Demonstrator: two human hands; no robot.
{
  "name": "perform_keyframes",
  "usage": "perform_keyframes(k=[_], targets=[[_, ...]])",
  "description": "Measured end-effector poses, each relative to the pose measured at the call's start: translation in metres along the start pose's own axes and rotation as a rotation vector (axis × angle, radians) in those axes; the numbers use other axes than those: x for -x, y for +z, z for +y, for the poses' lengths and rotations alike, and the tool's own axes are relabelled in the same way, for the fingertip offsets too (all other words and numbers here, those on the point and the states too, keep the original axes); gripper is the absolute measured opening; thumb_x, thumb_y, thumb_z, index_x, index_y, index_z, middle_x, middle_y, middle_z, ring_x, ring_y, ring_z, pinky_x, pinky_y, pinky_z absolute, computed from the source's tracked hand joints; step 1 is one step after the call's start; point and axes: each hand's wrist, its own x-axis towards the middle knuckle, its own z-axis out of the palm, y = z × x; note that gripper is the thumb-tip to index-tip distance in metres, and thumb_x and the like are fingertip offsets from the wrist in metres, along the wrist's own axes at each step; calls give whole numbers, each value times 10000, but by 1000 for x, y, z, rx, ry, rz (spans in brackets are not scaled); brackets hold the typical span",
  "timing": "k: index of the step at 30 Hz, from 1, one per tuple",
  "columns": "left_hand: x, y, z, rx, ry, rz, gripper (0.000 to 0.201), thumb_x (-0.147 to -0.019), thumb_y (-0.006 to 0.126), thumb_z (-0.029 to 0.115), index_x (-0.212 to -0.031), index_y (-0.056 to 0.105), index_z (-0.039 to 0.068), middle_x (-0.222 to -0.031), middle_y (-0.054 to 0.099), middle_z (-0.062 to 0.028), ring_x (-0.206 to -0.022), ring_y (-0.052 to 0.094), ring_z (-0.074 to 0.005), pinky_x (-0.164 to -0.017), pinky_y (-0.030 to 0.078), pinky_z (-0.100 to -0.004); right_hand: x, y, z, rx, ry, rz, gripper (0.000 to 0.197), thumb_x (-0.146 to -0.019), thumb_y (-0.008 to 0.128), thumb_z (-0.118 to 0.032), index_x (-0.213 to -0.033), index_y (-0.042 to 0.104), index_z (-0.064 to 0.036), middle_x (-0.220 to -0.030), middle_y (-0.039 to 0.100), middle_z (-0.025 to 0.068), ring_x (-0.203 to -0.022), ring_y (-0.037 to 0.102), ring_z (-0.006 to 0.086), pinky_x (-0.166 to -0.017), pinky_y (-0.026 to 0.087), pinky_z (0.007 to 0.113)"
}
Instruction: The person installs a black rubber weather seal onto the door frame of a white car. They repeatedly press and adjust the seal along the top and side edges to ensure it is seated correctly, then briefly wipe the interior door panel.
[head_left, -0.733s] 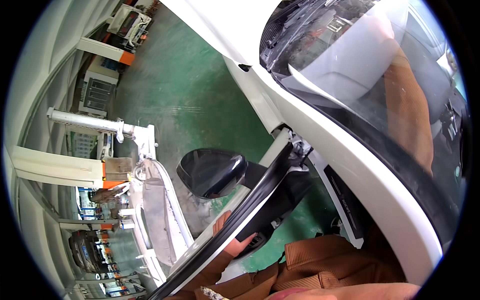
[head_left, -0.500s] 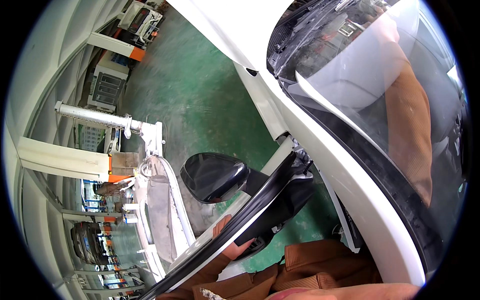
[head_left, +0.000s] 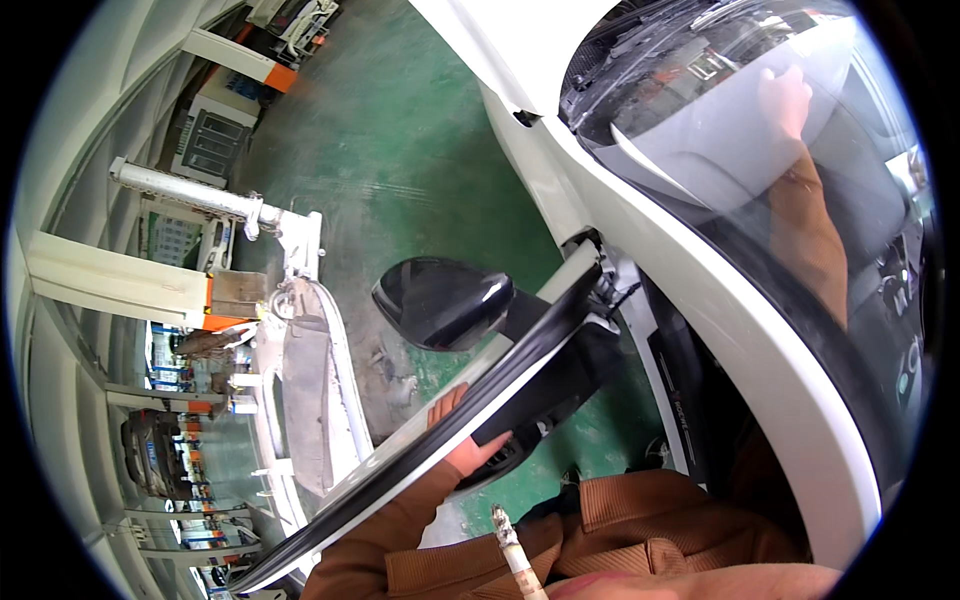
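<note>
My left hand (head_left: 462, 445) grips the upper edge of a white car door (head_left: 500, 375), fingers over the outer side and thumb on the inner side. The door stands open and carries a glossy black side mirror (head_left: 440, 303). My right hand (head_left: 787, 100) is inside the car, seen through the windshield (head_left: 700, 150) above the pale grey dashboard (head_left: 690, 125). Its fingers look curled in; glare on the glass hides whatever they may hold. The right forearm, in a brown sleeve, extends behind the glass.
The white windshield pillar (head_left: 740, 370) curves between the door opening and the glass. A white metal frame with an arm (head_left: 200, 195) stands on the green floor (head_left: 400, 150) at left. Farther off are a dark car (head_left: 155, 455) and a grey cabinet (head_left: 212, 140). A lit cigarette (head_left: 515, 550) juts in below.
My right hand has drawn back toward me behind the windshield. My left hand keeps its grip on the door. The view has shifted, and the cigarette shows more fully.
</note>
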Motion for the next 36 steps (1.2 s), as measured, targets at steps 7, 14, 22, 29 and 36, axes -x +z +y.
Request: perform_keyframes(k=[7,14,22,29,36], targets=[[2,11,-11,97,-37,-13,1073,-760,858,557,-1546,415,-24,-1512,479,-260,-1401,448,-460,-1189,346,-578,93,-101,51,-83,-417,225,567,-961,706,-261,-1394,555,73,-1213,658,324,-1201,573,501,-1050,474,532],[7,-20,11,165,-67,40,1009,-785,872,508,-1558,434,31,-1491,539,-299,-1377,529,-462,-1170,431,-501,272,-233,134,7,-524,222,499,-978,710,-233,-1381,607,43,-1202,684,278,-1142,636,423,-1070,474,485],[33,25,-17,421,106,371,746,-848,849,390,-1433,585,10,-1533,512,-256,-1420,474,-457,-1198,384,-504,517,-351,107,-503,202,-474,429,-963,713,-122,-1346,615,45,-1223,671,190,-1115,662,287,-971,535,395],[152,83,73,1800,0,-291,434,-1101,598,349,-1406,566,41,-1304,669,-114,-1176,668,-258,-1042,545,-432,608,-415,24,-599,-151,-722,521,-902,773,-102,-1389,603,-28,-1313,628,188,-1193,647,348,-1011,538,387],[162,83,46,1723,-4,-402,345,-1073,660,177,-1388,573,65,-1212,721,-86,-980,739,-203,-879,591,-359,628,-401,18,-741,-191,-894,551,-866,762,-72,-1397,614,-47,-1407,614,183,-1259,625,367,-1047,542,416]])
